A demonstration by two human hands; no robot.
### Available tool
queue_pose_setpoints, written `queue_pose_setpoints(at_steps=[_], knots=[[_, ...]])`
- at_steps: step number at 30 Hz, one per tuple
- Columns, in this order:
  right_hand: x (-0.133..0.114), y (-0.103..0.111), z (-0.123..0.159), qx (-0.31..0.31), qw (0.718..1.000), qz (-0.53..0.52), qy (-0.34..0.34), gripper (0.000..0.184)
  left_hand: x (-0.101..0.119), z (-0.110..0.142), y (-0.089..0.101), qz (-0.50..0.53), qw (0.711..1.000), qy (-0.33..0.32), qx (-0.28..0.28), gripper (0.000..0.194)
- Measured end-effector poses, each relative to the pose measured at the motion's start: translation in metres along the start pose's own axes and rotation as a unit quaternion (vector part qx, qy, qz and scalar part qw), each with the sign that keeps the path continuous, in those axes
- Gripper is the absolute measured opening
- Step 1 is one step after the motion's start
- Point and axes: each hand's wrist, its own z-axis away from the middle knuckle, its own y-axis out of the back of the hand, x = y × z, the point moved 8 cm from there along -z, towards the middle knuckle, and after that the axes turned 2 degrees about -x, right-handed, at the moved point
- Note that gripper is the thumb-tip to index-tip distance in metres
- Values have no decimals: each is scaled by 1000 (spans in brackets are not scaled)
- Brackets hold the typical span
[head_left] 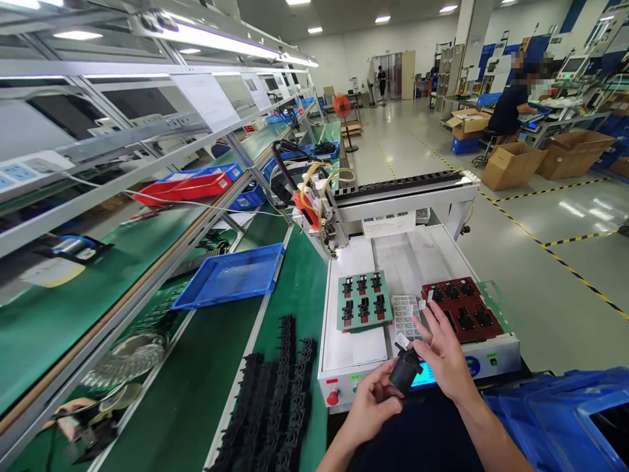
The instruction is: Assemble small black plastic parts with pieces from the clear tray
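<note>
Black ribbed plastic part (405, 373), lower centre, pinched by left hand (372, 398), right hand (445, 357) spread, seemingly part-finished; black plastic mouldings (295, 413), lower left, untouched

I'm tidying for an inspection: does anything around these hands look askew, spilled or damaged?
Nothing looks spilled or plainly damaged. Mildly odd: the rows of black parts on the green mat, left of the white machine, end unevenly, one reaching farther than its neighbours. The black piece in the left hand looks intact where visible.
</note>
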Motion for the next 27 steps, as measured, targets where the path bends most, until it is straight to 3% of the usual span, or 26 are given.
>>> queue_pose_setpoints(at_steps=[1, 4, 9, 12, 16, 27], knots=[[-1, -7, 3, -14, 1000, -22, -2, 76, 13, -3, -9, 43, 999, -29, 2, 84], [-7, -16, 8, -16, 998, -49, 19, 70, 42, -9, -23, 110, 989, -96, 4, 70], [-33, 4, 17, 83, 993, 14, 80, 73, 65, -10, -20, 80, 984, -144, 60, 68], [-41, 2, 22, 45, 998, -2, 45, 80, 73, -10, -18, 34, 985, -148, 86, 63], [-35, -12, 29, -31, 999, 15, 7, 89, 80, -12, -22, 22, 985, -156, 72, 59], [-32, -15, 31, -24, 992, 123, 33, 91, 86, -15, -25, -12, 985, -156, 68, 54]])
